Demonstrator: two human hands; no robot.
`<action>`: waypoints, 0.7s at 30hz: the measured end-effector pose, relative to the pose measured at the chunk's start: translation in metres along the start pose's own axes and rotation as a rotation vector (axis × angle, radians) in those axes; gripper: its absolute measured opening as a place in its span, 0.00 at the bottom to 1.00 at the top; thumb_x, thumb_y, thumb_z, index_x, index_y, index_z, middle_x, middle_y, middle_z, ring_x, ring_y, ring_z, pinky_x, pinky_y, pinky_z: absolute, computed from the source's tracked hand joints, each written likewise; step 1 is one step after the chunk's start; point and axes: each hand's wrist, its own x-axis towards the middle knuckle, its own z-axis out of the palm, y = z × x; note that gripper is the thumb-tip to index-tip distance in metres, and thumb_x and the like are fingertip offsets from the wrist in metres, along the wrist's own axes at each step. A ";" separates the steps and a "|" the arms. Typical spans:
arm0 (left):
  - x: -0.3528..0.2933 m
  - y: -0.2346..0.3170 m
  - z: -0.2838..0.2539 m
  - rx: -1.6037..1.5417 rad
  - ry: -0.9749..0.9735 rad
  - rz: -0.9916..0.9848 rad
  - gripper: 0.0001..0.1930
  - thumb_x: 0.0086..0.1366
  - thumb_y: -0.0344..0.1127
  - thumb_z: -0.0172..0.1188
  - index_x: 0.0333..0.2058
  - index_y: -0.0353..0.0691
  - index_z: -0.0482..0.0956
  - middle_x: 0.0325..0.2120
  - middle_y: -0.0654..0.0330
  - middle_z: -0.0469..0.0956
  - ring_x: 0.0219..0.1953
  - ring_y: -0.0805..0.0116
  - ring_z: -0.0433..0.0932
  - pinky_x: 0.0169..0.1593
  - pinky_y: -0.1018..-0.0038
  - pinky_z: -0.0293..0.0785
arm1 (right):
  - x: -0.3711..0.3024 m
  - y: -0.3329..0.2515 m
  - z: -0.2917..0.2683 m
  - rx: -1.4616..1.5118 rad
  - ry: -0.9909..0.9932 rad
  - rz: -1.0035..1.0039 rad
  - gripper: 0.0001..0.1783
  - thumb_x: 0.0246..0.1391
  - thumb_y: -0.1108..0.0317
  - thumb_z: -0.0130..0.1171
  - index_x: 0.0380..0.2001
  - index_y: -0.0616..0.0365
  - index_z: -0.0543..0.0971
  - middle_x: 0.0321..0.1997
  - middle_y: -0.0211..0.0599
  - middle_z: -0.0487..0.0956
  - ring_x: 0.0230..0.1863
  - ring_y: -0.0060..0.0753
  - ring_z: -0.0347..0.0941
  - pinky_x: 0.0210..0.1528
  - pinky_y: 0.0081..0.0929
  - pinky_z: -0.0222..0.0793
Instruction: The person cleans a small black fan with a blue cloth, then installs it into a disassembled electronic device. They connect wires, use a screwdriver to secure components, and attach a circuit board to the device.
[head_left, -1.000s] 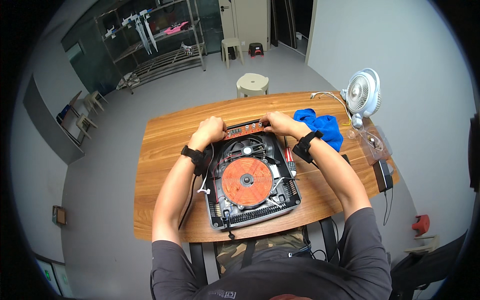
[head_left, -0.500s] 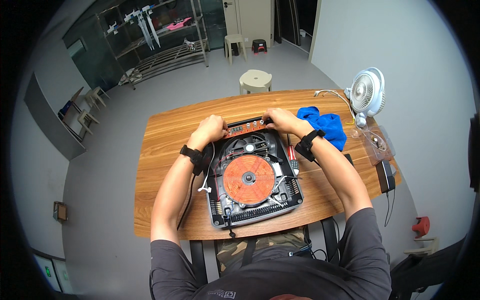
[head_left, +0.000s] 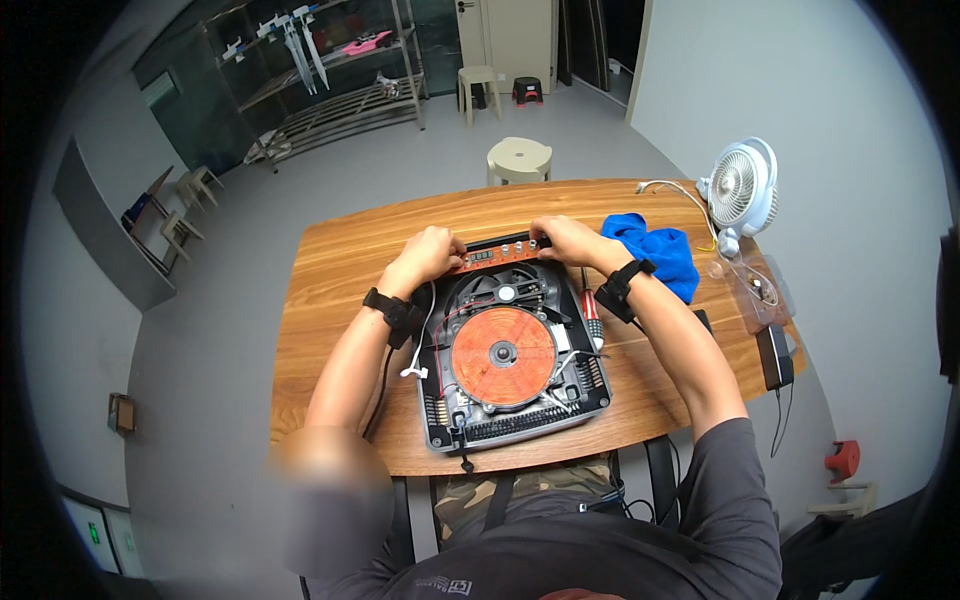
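An opened induction cooker (head_left: pixel 480 433) lies on the table, its round copper coil (head_left: pixel 480 360) and black cooling fan (head_left: pixel 470 292) uncovered. Across its far end sits a narrow orange circuit board (head_left: pixel 487 260) with a small display and several buttons. My left hand (head_left: pixel 432 254) grips the board's left end, fingers closed. At the other end, the fingers of my right hand (head_left: pixel 566 241) are closed on the board's right end. A white cable with a plug (head_left: pixel 414 372) hangs over the cooker's left side. Beside its right edge lies a red-handled screwdriver (head_left: pixel 592 312).
A blue cloth (head_left: pixel 655 255) is bunched right of my right hand. Farther right stand a white fan (head_left: pixel 742 188), a clear plastic box (head_left: pixel 760 290) and a black box-shaped device (head_left: pixel 774 356) at the wooden table's (head_left: pixel 340 270) edge. A cream stool (head_left: pixel 520 156) stands beyond the table.
The whole view has shifted slightly. Both hands stay at the two ends of the circuit board, with no clear movement of the board within the cooker.
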 end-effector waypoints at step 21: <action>-0.048 -0.061 -0.004 -0.078 0.070 0.115 0.22 0.51 0.35 0.77 0.45 0.36 0.85 0.42 0.51 0.85 0.48 0.51 0.82 0.55 0.61 0.77 | 0.009 -0.001 0.002 -0.045 -0.020 -0.028 0.14 0.47 0.73 0.72 0.39 0.60 0.84 0.40 0.50 0.85 0.45 0.54 0.81 0.48 0.43 0.77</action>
